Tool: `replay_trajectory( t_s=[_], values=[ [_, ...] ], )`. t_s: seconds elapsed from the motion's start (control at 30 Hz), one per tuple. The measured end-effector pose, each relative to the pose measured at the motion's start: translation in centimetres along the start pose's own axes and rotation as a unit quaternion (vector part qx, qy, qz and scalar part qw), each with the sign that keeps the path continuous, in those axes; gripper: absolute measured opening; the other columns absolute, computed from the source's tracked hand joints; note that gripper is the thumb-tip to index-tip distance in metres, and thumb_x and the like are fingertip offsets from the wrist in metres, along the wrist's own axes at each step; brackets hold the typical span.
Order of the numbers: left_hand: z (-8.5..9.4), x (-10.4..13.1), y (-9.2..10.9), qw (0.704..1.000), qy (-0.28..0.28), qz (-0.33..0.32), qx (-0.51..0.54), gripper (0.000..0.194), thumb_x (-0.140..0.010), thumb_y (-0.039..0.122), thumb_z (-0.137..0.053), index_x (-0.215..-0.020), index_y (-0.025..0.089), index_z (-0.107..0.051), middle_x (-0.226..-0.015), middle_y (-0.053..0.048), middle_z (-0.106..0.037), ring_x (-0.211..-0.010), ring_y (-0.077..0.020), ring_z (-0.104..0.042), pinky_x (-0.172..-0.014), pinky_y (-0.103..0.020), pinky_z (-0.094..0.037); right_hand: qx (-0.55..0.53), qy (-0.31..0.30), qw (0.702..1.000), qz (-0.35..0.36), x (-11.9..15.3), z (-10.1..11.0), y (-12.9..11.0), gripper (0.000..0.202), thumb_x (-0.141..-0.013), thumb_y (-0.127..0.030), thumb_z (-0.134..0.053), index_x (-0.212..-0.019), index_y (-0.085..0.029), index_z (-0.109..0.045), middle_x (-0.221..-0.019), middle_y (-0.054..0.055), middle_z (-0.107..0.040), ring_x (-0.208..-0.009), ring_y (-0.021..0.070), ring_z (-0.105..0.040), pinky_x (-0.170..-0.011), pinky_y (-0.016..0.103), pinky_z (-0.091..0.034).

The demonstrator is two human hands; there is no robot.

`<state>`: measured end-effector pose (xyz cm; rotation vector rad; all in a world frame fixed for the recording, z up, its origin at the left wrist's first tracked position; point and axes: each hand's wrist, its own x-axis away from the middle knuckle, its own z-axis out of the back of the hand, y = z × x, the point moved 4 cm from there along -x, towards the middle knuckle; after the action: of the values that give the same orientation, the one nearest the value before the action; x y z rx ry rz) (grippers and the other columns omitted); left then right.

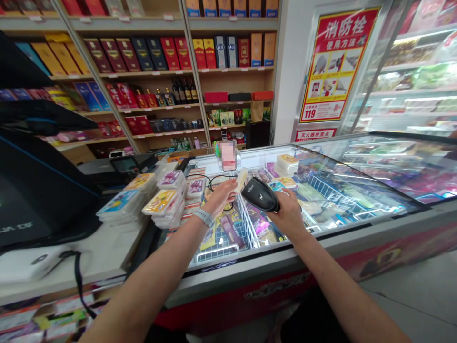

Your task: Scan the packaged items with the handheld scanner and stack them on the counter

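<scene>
My right hand point(289, 214) grips a black handheld barcode scanner point(260, 194) above the freezer's glass top. The scanner's front end points at a thin whitish pack point(241, 181) pinched in my left hand point(222, 194). That pack is seen nearly edge-on, so its label is hidden; it looks like a flat plastic box. Left of my left hand, flat clear boxes with yellow and purple labels point(164, 202) stand in stacks. Another stack has blue labels point(121, 205). Beyond my right hand, a smaller stack of boxes point(287, 164) rests on the glass.
The chest freezer point(357, 233) holds wire baskets point(246, 219) of packaged goods under glass. A pink-screened device point(228, 156) stands at its far edge. On the left are a counter point(107, 252) and a black checkout machine point(39, 190). Shelves of boxed bottles point(153, 53) line the back.
</scene>
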<state>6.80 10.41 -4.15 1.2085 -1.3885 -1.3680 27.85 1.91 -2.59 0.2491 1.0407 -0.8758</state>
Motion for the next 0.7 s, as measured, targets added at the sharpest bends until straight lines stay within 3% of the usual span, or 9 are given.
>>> replay_trajectory(
  t_s=[0.1,0.23,0.43,0.7],
  values=[
    [2.1,1.7,0.7,0.999,-0.017,0.037,0.035,0.051,-0.081,0.053,-0.060,-0.119,0.020,-0.058,-0.109,-0.011,-0.069,-0.095,-0.0204,-0.066,-0.086,-0.036,-0.046,-0.004,-0.007,1.000,-0.003,0.0,-0.1,0.1,0.022,-0.083,-0.039,-0.061,-0.093,-0.020,-0.058,-0.083,0.005,-0.067,-0.078,0.0216,-0.062,-0.097,0.044,-0.037],
    [3.8,3.5,1.1,0.990,-0.027,0.063,0.127,0.047,-0.084,0.046,-0.059,-0.122,0.018,-0.056,-0.120,-0.014,-0.066,-0.107,-0.0231,-0.063,-0.091,-0.037,-0.046,-0.003,-0.002,1.000,0.002,0.1,-0.1,0.2,0.020,-0.084,-0.038,-0.060,-0.093,-0.020,-0.059,-0.083,0.005,-0.067,-0.079,0.0215,-0.062,-0.099,0.043,-0.036],
    [4.3,4.5,0.2,0.981,-0.029,0.083,0.175,0.048,-0.088,0.041,-0.054,-0.130,0.018,-0.051,-0.127,-0.014,-0.063,-0.112,-0.0255,-0.062,-0.099,-0.044,-0.043,-0.003,-0.019,1.000,0.002,-0.2,0.1,-0.2,0.016,-0.083,-0.035,-0.059,-0.088,-0.020,-0.058,-0.081,0.004,-0.067,-0.079,0.0214,-0.063,-0.100,0.043,-0.034],
    [4.8,4.4,-0.2,0.973,-0.003,0.112,0.203,0.047,-0.090,0.041,-0.052,-0.130,0.017,-0.053,-0.126,-0.013,-0.063,-0.114,-0.0256,-0.060,-0.102,-0.043,-0.040,0.001,-0.055,0.998,-0.001,-0.3,-0.1,-0.5,0.016,-0.083,-0.034,-0.059,-0.092,-0.020,-0.057,-0.083,0.003,-0.067,-0.081,0.0214,-0.063,-0.102,0.043,-0.031]
  ],
)
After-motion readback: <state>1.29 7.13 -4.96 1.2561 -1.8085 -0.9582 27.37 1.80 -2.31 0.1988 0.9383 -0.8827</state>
